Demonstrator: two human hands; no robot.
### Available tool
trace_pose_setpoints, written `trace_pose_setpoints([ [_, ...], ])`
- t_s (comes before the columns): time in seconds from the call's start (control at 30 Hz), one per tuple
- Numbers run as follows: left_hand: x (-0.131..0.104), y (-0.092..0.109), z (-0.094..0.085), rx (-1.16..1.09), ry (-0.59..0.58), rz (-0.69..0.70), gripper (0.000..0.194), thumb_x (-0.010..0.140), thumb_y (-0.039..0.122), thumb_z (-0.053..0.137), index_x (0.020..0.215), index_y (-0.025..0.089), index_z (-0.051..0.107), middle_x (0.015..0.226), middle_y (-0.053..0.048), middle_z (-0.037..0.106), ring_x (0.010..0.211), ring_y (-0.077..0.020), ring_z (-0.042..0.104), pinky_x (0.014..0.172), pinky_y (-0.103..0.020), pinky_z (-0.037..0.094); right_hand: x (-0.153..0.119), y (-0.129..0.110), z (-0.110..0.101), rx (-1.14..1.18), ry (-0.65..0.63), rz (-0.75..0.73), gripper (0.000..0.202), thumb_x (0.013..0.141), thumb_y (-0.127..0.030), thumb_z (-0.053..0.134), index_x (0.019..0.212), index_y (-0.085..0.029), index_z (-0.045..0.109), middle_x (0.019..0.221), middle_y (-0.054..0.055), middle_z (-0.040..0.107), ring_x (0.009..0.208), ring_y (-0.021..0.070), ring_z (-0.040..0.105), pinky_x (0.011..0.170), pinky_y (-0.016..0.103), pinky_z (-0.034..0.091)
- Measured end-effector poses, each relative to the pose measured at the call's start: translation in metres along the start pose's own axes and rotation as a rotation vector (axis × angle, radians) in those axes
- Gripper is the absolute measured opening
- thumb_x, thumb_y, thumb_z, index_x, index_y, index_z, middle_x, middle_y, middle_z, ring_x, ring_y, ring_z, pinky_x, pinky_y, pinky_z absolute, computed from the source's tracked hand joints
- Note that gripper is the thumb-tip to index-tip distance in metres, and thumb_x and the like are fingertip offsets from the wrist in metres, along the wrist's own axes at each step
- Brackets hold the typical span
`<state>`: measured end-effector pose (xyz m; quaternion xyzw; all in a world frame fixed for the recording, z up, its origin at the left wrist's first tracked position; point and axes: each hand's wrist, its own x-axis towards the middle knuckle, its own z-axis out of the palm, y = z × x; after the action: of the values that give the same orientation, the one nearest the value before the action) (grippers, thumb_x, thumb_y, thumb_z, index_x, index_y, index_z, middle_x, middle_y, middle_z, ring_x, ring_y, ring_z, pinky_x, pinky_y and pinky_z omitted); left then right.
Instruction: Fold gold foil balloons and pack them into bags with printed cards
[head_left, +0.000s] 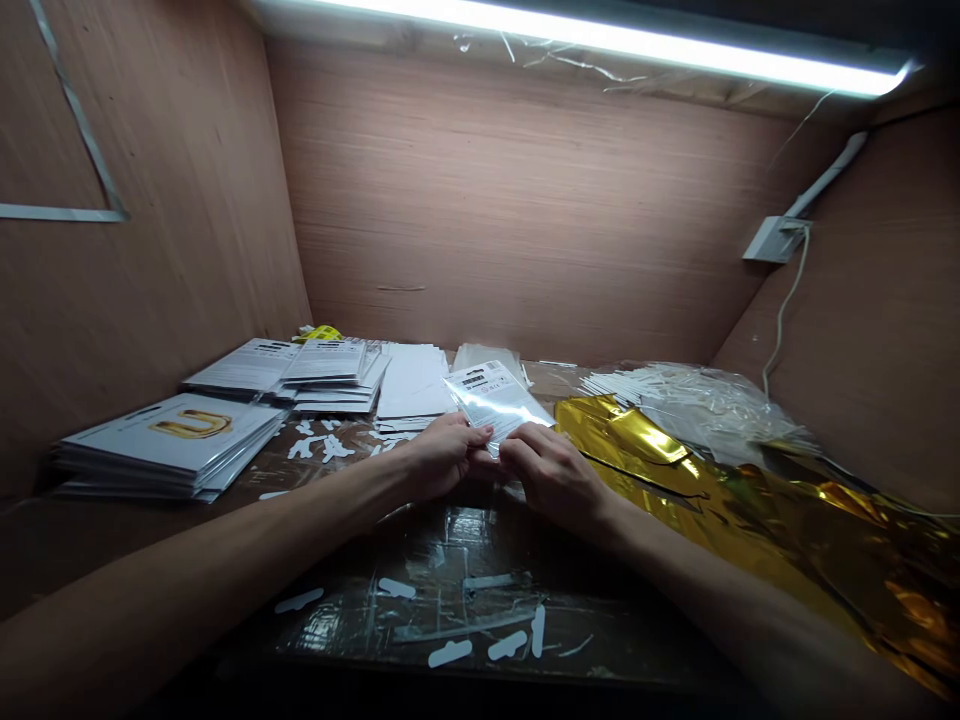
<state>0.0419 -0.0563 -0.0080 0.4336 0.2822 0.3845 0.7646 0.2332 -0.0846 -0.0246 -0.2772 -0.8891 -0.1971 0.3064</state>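
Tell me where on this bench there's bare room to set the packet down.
Barest patch: the taped tabletop between the forearms, below both hands, dotted only with small white strips. Crowded: stacked cards at left, more stacks behind, gold foil and the straw pile at right. The left hand and right hand hold the packet.

The packet [495, 400] sat in the middle of the surface [450, 560], held between the left hand [442, 458] and the right hand [551, 475], which met just before it. Behind it lay a stack of sheets [411, 385]. To the far left a pile of cards [169, 445] rested near the side wall, with fanned cards [300, 368] behind that pile. To the right foil sheets [750, 510] spread toward the near edge, and a heap of strips [697, 400] lay behind them. Small stickers [450, 652] lay scattered at the front.
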Motion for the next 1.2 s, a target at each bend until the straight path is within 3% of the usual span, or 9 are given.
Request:
trace_pose_setpoints([
  [0.13,0.003,-0.001,0.000,0.001,-0.025,-0.006,0.012,0.095,0.003,0.051,0.089,0.009,0.060,0.073,-0.010,0.069,0.066,-0.0227,0.074,0.077,-0.043,0.065,0.001,0.002,-0.005,0.130,0.024,0.040,0.013,0.101,-0.015,0.048,0.092,-0.019,0.057,0.088,0.008,0.061,0.076,0.0190,0.053,0.068,0.032,0.044],
  [0.3,0.004,0.003,-0.002,-0.026,0.027,-0.009,0.015,0.095,0.005,0.053,0.082,0.011,0.054,0.073,-0.015,0.070,0.070,-0.0272,0.076,0.078,-0.046,0.064,-0.003,0.010,-0.003,0.192,0.028,0.045,0.012,0.101,-0.015,0.050,0.094,-0.019,0.059,0.090,0.008,0.062,0.077,0.0185,0.055,0.069,0.032,0.047],
  [0.4,0.003,0.009,-0.006,-0.049,0.009,0.008,0.008,0.097,0.007,0.051,0.091,0.010,0.056,0.083,-0.019,0.073,0.079,-0.0307,0.077,0.079,-0.047,0.064,-0.006,0.015,-0.002,0.223,0.041,0.063,0.014,0.101,-0.012,0.048,0.096,-0.019,0.060,0.091,0.008,0.062,0.078,0.0184,0.057,0.070,0.032,0.049],
  [0.53,0.003,0.010,-0.009,-0.002,-0.062,0.057,0.011,0.099,0.009,0.050,0.099,0.007,0.061,0.089,-0.020,0.074,0.076,-0.0265,0.077,0.079,-0.044,0.065,-0.005,0.016,-0.007,0.285,0.099,0.129,0.012,0.103,-0.018,0.051,0.099,-0.020,0.062,0.093,0.007,0.064,0.079,0.0177,0.060,0.069,0.031,0.052],
  [0.77,0.002,0.007,-0.007,0.069,-0.054,0.073,0.013,0.097,0.009,0.053,0.090,0.009,0.064,0.074,-0.013,0.072,0.064,-0.0217,0.074,0.065,-0.033,0.064,0.001,0.006,-0.010,0.321,0.056,0.084,0.017,0.104,-0.019,0.052,0.117,-0.022,0.062,0.107,0.008,0.067,0.090,0.0188,0.066,0.078,0.033,0.055],
  [0.9,0.000,0.007,-0.003,0.061,-0.044,0.066,0.016,0.096,0.008,0.056,0.082,0.009,0.063,0.065,-0.008,0.068,0.053,-0.0158,0.067,0.062,-0.030,0.062,0.003,0.004,-0.008,0.323,0.006,0.059,0.014,0.103,-0.019,0.054,0.113,-0.022,0.062,0.106,0.009,0.067,0.089,0.0190,0.065,0.078,0.033,0.054],
  [1.03,0.000,0.005,-0.002,0.022,-0.047,0.040,0.016,0.096,0.007,0.053,0.085,0.008,0.064,0.069,-0.009,0.069,0.057,-0.0163,0.068,0.066,-0.032,0.063,0.002,0.002,-0.008,0.262,0.015,0.041,0.010,0.103,-0.019,0.053,0.108,-0.021,0.063,0.101,0.008,0.067,0.086,0.0193,0.063,0.075,0.033,0.051],
  [1.2,0.003,0.002,-0.005,-0.025,-0.097,0.006,0.017,0.097,0.006,0.051,0.085,0.008,0.064,0.062,-0.006,0.062,0.057,-0.0162,0.066,0.073,-0.036,0.064,-0.001,-0.002,-0.006,0.105,0.112,-0.018,0.011,0.103,-0.016,0.054,0.102,-0.020,0.064,0.094,0.007,0.069,0.080,0.0180,0.062,0.073,0.032,0.047],
])
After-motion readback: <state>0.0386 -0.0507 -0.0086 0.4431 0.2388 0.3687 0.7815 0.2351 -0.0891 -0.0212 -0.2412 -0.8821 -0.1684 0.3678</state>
